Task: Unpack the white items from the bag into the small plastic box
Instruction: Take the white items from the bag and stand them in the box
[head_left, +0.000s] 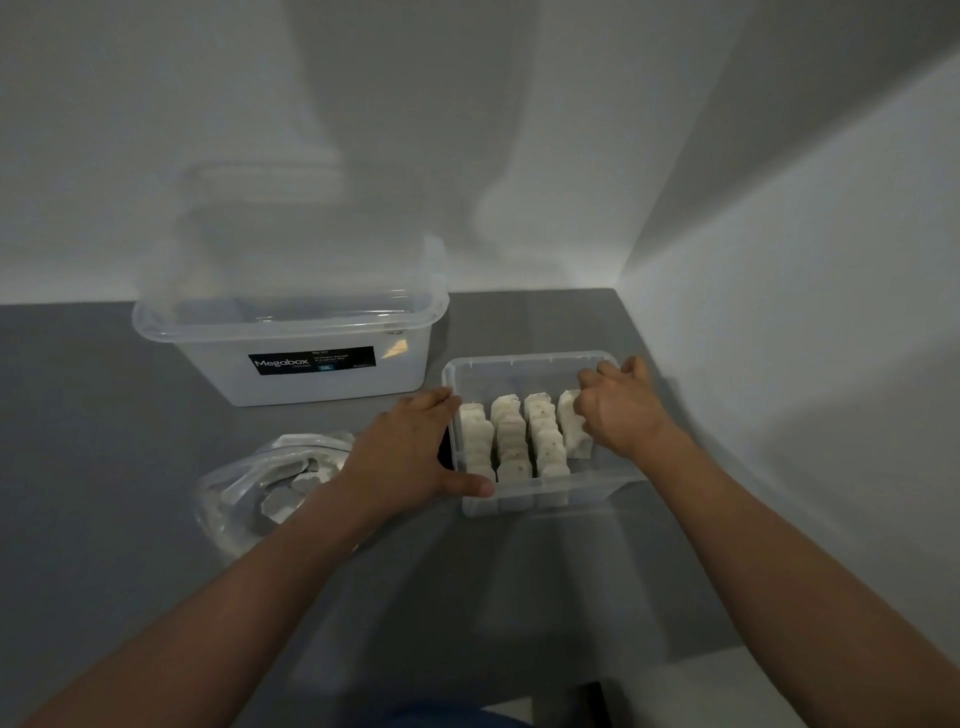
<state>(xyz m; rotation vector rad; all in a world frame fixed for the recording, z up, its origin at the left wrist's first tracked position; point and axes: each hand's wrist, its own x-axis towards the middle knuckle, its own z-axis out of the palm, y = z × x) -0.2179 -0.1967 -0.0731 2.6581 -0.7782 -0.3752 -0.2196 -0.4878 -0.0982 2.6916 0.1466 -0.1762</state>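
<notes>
A small clear plastic box (524, 364) stands on the grey table near the right wall. Inside it, several white items (540, 439) stand in rows. My left hand (410, 452) grips the box's left wall, thumb along the front edge. My right hand (618, 410) is inside the box at its right side, fingers curled on the rightmost row of white items. A clear plastic bag (260, 488) lies to the left of the box with several white items (298, 483) still inside.
A large translucent storage box (291, 332) with a black Megabox label stands behind the bag, its lid on top. White walls close off the back and right side of the grey table (104, 415).
</notes>
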